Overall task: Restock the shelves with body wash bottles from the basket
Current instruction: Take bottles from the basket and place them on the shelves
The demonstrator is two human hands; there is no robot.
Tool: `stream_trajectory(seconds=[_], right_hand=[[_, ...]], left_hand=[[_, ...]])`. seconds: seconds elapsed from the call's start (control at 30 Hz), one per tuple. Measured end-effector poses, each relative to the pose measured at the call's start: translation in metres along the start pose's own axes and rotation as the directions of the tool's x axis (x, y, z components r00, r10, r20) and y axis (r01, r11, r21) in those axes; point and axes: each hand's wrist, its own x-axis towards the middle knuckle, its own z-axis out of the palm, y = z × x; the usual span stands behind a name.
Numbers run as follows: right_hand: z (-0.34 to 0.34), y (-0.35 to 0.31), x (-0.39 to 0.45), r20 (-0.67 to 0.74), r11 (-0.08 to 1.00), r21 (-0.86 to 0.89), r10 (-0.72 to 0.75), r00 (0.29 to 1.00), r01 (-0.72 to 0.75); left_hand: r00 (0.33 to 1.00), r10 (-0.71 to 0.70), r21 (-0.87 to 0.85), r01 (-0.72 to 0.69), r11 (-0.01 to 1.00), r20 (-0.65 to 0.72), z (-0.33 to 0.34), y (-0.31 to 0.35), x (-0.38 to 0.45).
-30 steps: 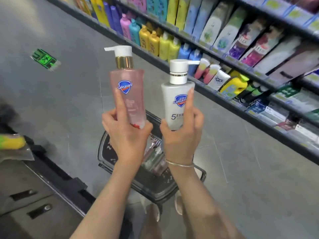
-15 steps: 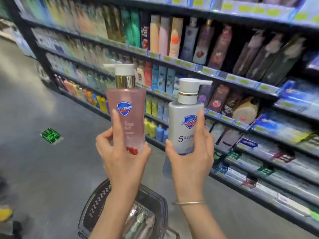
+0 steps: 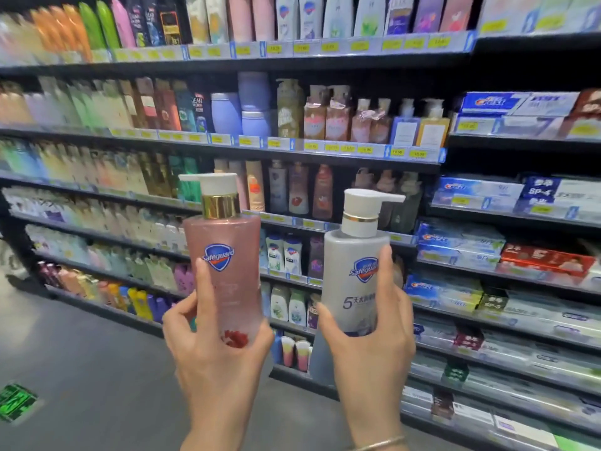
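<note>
My left hand (image 3: 214, 349) grips a clear pink Safeguard pump bottle (image 3: 226, 255) with a gold collar, held upright in front of the shelves. My right hand (image 3: 367, 346) grips a white Safeguard pump bottle (image 3: 353, 275) marked with a 5, also upright, just right of the pink one. Both bottles are raised before the shelving (image 3: 292, 157), which is packed with body wash and shampoo bottles. The basket is out of view.
Several shelf tiers of bottles run from far left to centre; toothpaste boxes (image 3: 487, 249) fill the shelves at right. Yellow price tags line the shelf edges. Grey floor (image 3: 81, 369) lies at lower left with a green floor sign (image 3: 16, 402).
The view has risen from the floor and basket to the shelves. Both hands still hold the bottles upright; the basket has dropped out of view.
</note>
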Motion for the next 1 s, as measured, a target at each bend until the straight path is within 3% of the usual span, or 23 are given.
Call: stream_trajectory(seconds=[0.23,0.57,1.0], right_hand=[[-0.019,0.042,0.053,-0.017,1.0,-0.01,0.004,1.0,-0.004],[-0.031,0.124,0.158,0.135,0.998,-0.009,-0.063,0.989,0.065],[0.041,0.191,0.222,0.152,0.996,0.042,-0.082,0.985,0.076]], left_hand=[[0.999,-0.003,-0.006,0.003,1.0,-0.035,0.063,0.029,0.01],[0.992,-0.038,0.047,0.045,0.998,-0.124,0.163,0.056,0.035],[0.993,-0.03,0.085,0.04,0.996,-0.117,0.232,0.013,0.106]])
